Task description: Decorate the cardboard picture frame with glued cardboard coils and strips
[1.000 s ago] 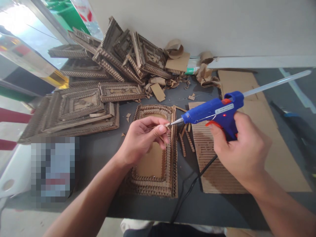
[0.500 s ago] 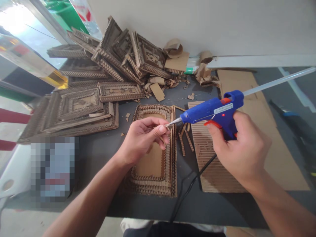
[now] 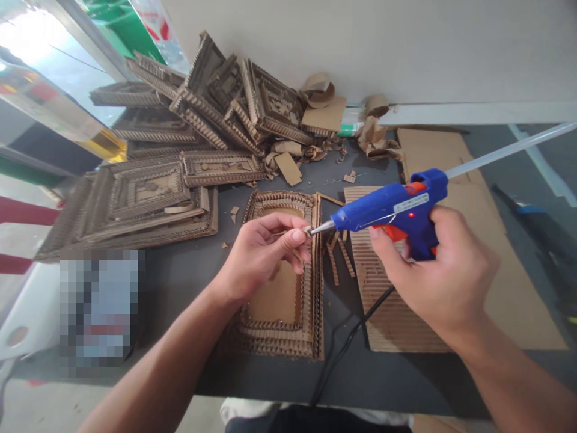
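Observation:
In my right hand is a blue hot glue gun with an orange trigger, a small red light lit and a long clear glue stick out of its back. Its metal nozzle points left, at the fingertips of my left hand. Those fingers pinch a small piece of cardboard, mostly hidden, and the nozzle tip appears to touch it. Below my left hand a rectangular cardboard frame with layered corrugated borders lies flat on the dark table. Thin cardboard strips lie just right of the frame.
Several corrugated cardboard frames are piled at the back left. Flat cardboard sheets lie under and beyond my right hand. A black cord runs to the front edge. Paper scraps lie near the wall; a pixelated object sits at left.
The glue gun has shifted slightly down and right, its nozzle tip lowering at the left fingertips. My right thumb has moved a little at the trigger. My left hand stays nearly still.

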The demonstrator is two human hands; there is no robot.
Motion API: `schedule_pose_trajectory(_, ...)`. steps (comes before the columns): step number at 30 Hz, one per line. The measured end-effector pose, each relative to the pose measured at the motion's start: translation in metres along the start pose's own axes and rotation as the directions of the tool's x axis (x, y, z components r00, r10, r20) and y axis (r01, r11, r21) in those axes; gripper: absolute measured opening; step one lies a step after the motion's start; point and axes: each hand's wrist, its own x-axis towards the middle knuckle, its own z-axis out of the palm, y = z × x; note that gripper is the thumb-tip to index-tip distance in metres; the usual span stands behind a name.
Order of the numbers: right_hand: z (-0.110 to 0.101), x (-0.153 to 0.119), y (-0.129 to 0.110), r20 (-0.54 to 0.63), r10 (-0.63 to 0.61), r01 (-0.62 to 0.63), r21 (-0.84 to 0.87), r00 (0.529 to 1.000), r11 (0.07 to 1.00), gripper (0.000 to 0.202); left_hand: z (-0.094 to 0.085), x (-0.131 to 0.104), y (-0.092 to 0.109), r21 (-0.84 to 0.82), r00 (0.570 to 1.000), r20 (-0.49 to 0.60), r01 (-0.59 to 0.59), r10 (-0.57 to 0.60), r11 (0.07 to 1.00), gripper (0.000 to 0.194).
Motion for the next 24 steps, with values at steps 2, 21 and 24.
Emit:
schedule_pose_trajectory(2,-0.0002,0.0001,-0.0005,-0.001,0.007,-0.007,0.001,1.0,1.0,0.026,0.0004,-0.0003,0.0006,-0.007,1.0,0.003,0.001,-0.001,1.0,0.02)
schedule_pose_trajectory(21,0.0002,-0.0024,0.0039,0.022,-0.005,0.005,0.013,1.0,1.0,0.021,0.0001,-0.0013,0.0014,0.018,1.0,0.006,-0.002,0.002,1.0,0.02)
schedule_pose_trajectory(24,0.0007,-0.0026,0.0047,0.033,-0.001,0.001,0.015,0.999,1.0,0.021,0.0,-0.001,0.0013,0.034,1.0,-0.013,0.006,-0.005,0.999,0.022)
